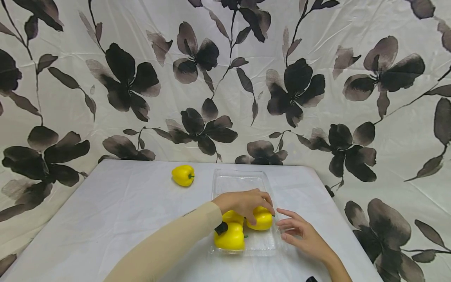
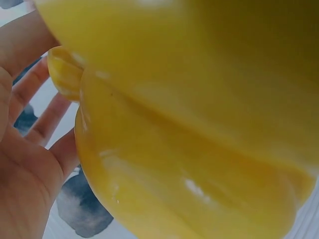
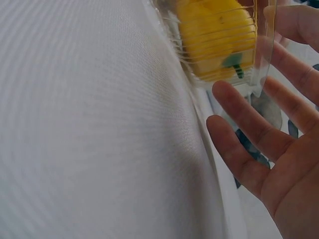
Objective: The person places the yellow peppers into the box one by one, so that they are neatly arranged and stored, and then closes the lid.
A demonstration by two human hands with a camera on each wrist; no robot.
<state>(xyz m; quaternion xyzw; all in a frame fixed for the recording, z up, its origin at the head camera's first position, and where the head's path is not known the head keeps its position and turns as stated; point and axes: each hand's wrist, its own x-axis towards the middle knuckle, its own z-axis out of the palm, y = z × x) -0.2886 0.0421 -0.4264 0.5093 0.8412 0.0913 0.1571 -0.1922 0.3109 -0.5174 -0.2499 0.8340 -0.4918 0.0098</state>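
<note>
A clear plastic clamshell container (image 1: 258,243) lies on the table with several yellow bell peppers in its near half. My left hand (image 1: 246,200) reaches over it from the left, fingers bent down around the right-hand bell pepper (image 1: 263,220). Two more peppers sit left of that one, a front pepper (image 1: 230,238) and one partly hidden under my wrist. In the left wrist view a yellow pepper (image 2: 174,164) fills most of the picture. Beside the container's right wall, my right hand (image 1: 299,234) has its fingers spread and holds nothing; the right wrist view shows the wall (image 3: 259,59) near its fingertips.
A single yellow bell pepper (image 1: 183,175) lies at the back of the white-covered table (image 1: 105,219), left of the container. The container's lid (image 1: 241,181) lies folded back toward the far edge. Behind the table hangs a floral cloth (image 1: 246,102).
</note>
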